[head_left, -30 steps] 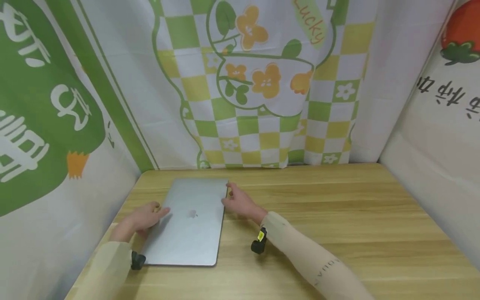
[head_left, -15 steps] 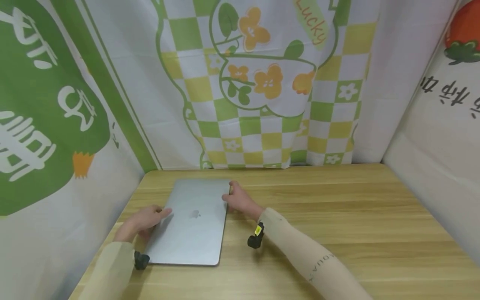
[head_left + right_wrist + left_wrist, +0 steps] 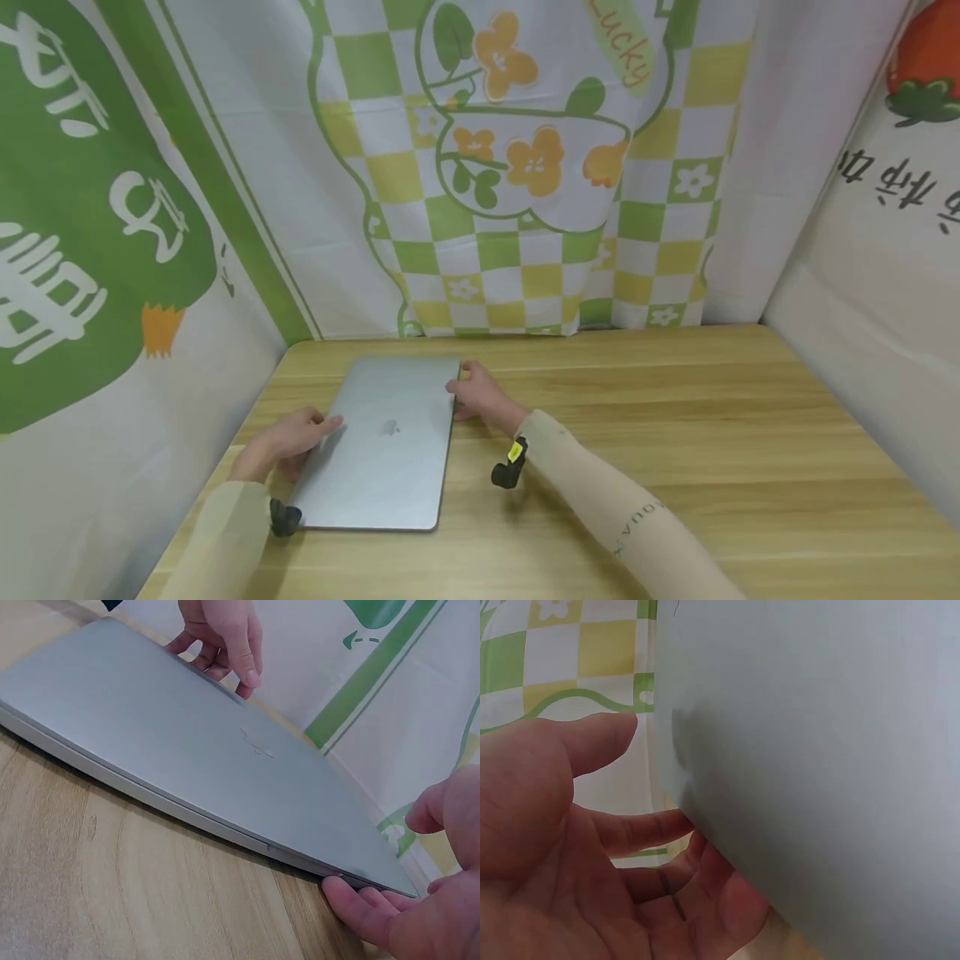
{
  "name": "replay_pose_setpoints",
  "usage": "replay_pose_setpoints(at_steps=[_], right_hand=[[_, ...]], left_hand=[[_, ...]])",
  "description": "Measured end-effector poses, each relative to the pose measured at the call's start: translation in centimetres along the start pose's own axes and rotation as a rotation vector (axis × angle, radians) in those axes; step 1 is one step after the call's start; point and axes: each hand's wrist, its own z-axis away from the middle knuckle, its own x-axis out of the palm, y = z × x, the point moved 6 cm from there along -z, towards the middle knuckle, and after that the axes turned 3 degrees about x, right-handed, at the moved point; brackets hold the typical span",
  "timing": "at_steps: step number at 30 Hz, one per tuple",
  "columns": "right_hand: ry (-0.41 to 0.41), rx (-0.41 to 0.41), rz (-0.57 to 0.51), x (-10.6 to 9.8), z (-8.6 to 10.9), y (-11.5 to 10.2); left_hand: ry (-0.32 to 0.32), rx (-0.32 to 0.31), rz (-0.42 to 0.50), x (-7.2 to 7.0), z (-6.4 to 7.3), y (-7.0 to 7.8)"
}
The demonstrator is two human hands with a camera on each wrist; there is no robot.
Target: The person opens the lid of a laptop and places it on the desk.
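Observation:
A closed silver laptop (image 3: 375, 475) with an apple logo on its lid lies on the wooden table, left of centre. At its left edge is my left hand (image 3: 288, 437), thumb above the lid. The left wrist view shows the fingers (image 3: 649, 829) of that hand reaching to the laptop's edge, the thumb raised apart from it. My right hand (image 3: 482, 396) is at the far part of the right edge. In the right wrist view its fingertips (image 3: 349, 900) touch the laptop's side low by the tabletop, with the thumb held away from the lid.
The wooden table (image 3: 675, 433) extends to the right of the laptop. Printed cloth (image 3: 517, 275) hangs along the back, with more cloth panels at the left and right. A small black device (image 3: 508, 467) is worn at the right wrist, another (image 3: 285, 518) at the left.
The right hand has shifted slightly along the laptop's right edge, its forearm moving a little left. The left hand keeps its place at the left edge, and the laptop stays closed.

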Motion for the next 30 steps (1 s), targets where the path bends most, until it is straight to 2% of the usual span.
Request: replay_pose_setpoints(at_steps=[8, 13, 21, 26, 30], right_hand=[[0.031, 0.033, -0.07, 0.2, -0.4, 0.3], [0.045, 0.048, -0.106, 0.0, -0.7, 0.5], [-0.031, 0.098, -0.142, -1.0, -2.1, 1.2], [-0.073, 0.134, -0.125, -1.2, -2.4, 0.9], [-0.105, 0.151, -0.109, -1.1, -2.3, 0.4]], left_hand=[[0.01, -0.014, 0.041, 0.1, 0.0, 0.0], [0.023, -0.047, 0.093, 0.4, -0.2, 0.0], [0.032, -0.033, 0.063, 0.7, -0.5, 0.0], [0.051, -0.029, 0.004, 0.7, -0.7, 0.0], [0.058, -0.018, 0.004, 0.6, -0.6, 0.2]])
